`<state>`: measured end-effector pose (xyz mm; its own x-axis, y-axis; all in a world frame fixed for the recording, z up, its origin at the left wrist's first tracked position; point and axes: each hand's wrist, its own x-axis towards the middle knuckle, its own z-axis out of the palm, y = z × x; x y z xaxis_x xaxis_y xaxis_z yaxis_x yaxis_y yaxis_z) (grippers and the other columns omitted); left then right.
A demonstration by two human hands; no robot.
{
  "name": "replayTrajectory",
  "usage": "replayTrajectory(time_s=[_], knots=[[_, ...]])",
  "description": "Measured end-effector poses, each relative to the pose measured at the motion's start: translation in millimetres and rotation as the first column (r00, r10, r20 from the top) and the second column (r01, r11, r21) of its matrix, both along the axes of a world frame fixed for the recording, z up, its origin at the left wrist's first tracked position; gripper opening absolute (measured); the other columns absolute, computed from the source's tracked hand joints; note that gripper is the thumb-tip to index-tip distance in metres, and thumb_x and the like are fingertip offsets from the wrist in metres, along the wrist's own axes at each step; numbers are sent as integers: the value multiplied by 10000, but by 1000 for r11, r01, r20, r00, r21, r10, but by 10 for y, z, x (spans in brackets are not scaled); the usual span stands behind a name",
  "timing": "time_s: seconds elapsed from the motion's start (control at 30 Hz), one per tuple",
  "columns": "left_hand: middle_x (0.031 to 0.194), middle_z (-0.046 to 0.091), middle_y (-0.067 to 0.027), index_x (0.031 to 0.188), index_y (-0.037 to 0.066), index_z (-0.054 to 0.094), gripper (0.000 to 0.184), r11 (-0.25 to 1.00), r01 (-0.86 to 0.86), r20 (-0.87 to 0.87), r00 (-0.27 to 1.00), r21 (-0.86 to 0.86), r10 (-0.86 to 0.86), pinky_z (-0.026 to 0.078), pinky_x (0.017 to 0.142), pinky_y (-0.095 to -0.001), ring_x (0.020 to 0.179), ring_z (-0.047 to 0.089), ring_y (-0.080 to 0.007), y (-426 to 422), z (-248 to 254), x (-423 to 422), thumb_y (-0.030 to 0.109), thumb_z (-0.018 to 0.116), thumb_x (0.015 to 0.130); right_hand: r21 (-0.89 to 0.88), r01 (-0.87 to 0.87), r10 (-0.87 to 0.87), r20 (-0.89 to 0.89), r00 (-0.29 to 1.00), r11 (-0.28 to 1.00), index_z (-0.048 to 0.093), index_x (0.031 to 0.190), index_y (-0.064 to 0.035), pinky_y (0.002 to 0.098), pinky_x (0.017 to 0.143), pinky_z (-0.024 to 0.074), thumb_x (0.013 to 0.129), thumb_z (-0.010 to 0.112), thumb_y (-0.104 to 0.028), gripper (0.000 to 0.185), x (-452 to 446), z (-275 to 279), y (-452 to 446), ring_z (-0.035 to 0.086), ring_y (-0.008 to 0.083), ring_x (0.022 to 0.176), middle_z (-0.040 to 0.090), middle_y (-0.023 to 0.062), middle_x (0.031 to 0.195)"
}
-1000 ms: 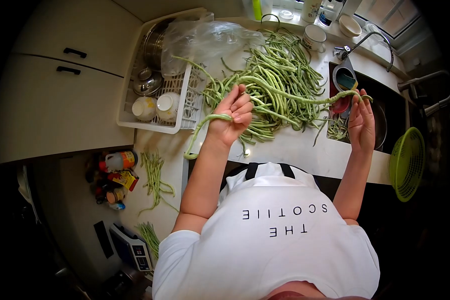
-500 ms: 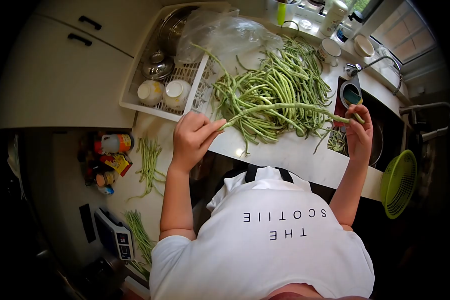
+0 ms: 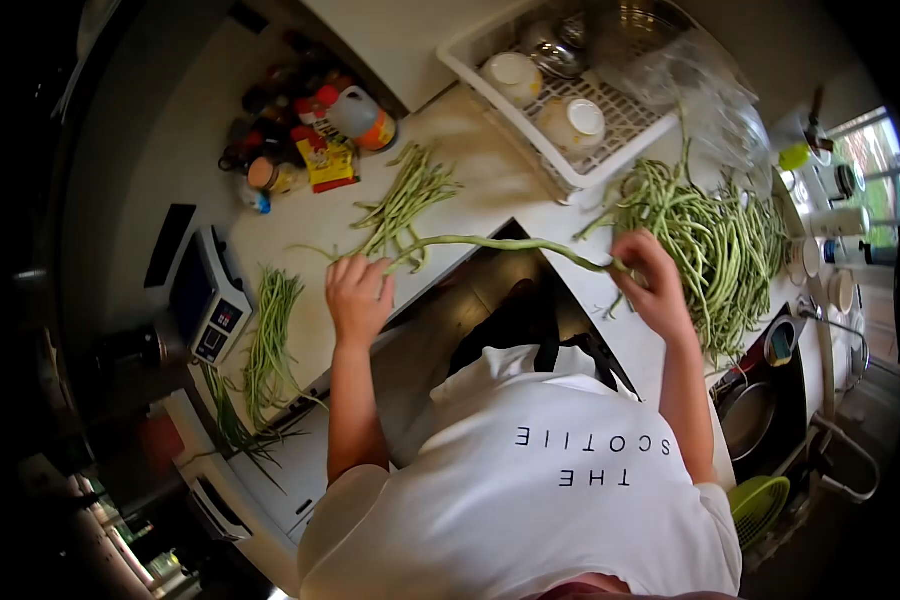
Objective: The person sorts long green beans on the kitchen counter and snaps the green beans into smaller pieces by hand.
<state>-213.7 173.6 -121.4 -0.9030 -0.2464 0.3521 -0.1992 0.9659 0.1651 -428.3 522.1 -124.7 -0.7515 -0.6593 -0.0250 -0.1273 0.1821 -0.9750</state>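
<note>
A single long bean (image 3: 500, 243) stretches between my two hands above the gap in front of the counter. My left hand (image 3: 359, 300) is closed on its left part, beside a small bunch of long beans (image 3: 406, 203) on the counter. Its thin tip sticks out past my left fingers. My right hand (image 3: 652, 285) pinches the other end, next to the big heap of long beans (image 3: 715, 255). Another bunch of long beans (image 3: 268, 345) lies farther left on the counter.
A digital scale (image 3: 210, 300) stands at the left. Bottles and packets (image 3: 326, 160) sit at the back wall. A white dish rack (image 3: 580, 180) holds bowls and a pot lid, with a plastic bag (image 3: 700, 95) beside it. At right are the sink (image 3: 785, 400) and a green colander (image 3: 758, 508).
My view and body have turned left. Both hands, with the long bean between them, have moved from in front of the big heap towards the small bunch.
</note>
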Motion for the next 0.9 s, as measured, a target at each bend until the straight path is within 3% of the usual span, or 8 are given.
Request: replayTrajectory(time_s=[0.17, 0.27, 0.33, 0.53, 0.67, 0.73, 0.83, 0.9], knots=[[847, 549, -45, 969, 91, 705, 225, 963, -237, -2, 971, -128, 239, 414, 842, -404, 877, 530, -256, -717, -262, 539, 86, 727, 744, -102, -169, 150, -168, 974, 980, 599, 1127, -19, 285, 927, 503, 864, 635, 73, 281, -253, -160, -1424, 586, 167, 1054, 528, 70, 1079], [932, 566, -47, 978, 89, 713, 216, 933, -336, 23, 940, -128, 342, 393, 955, -425, 971, 525, -264, -1056, -706, 731, 94, 722, 762, -78, -160, 132, -278, 952, 984, 566, 1228, -71, 357, 892, 519, 812, 652, 51, 442, -354, -249, -1956, 603, 286, 1051, 554, 126, 1197], [1112, 565, -75, 1087, 111, 690, 303, 917, -328, 174, 913, -228, 370, 358, 1016, -435, 1105, 500, -293, -1189, -984, 750, 99, 706, 785, 78, -101, 127, -542, 830, 992, 531, 1276, -81, 404, 939, 492, 803, 656, 19, 499, -306, -431, -1983, 567, 352, 1128, 520, 142, 1308], [1340, 488, -112, 1315, 103, 557, 521, 942, -334, 171, 927, -21, 332, 289, 1104, -477, 1264, 432, -333, -949, -1312, 408, 137, 697, 814, 201, -185, 241, -303, 922, 962, 647, 1059, -54, 396, 881, 514, 841, 645, -41, 219, 156, -891, -972, 620, 343, 1032, 634, 136, 1131], [1386, 457, -143, 1320, 60, 521, 480, 962, -239, 1, 971, 135, 241, 283, 1117, -512, 1280, 427, -354, -1018, -1434, -170, 175, 649, 872, 285, 15, 41, -191, 981, 958, 687, 969, -39, 359, 782, 538, 857, 635, -42, 123, 478, -1056, -203, 665, 291, 878, 679, 112, 957], [1455, 409, -173, 1355, 32, 482, 505, 959, -173, -168, 963, 225, 213, 306, 1101, -521, 1337, 377, -391, -1242, -1740, -535, 238, 618, 914, 339, 72, -89, 34, 995, 938, 687, 980, -43, 347, 766, 531, 861, 607, -15, 146, 575, -984, 192, 662, 260, 864, 673, 112, 956], [1509, 347, -205, 1415, 42, 431, 560, 935, -342, 56, 939, 90, 338, 322, 1073, -533, 1354, 360, -401, -1314, -2075, -856, 297, 586, 942, 327, 223, -250, 43, 967, 918, 672, 953, -42, 347, 706, 494, 870, 526, -10, 171, 685, -891, 571, 619, 243, 786, 641, 109, 915], [1476, 373, -207, 1410, 60, 440, 544, 932, -345, -53, 938, -113, 341, 332, 1042, -540, 1309, 410, -380, -867, -1698, -1072, 267, 601, 933, 262, 380, -376, -68, 924, 887, 660, 964, -36, 336, 645, 474, 870, 492, -15, 193, 751, -913, 775, 582, 211, 677, 597, 96, 787]])
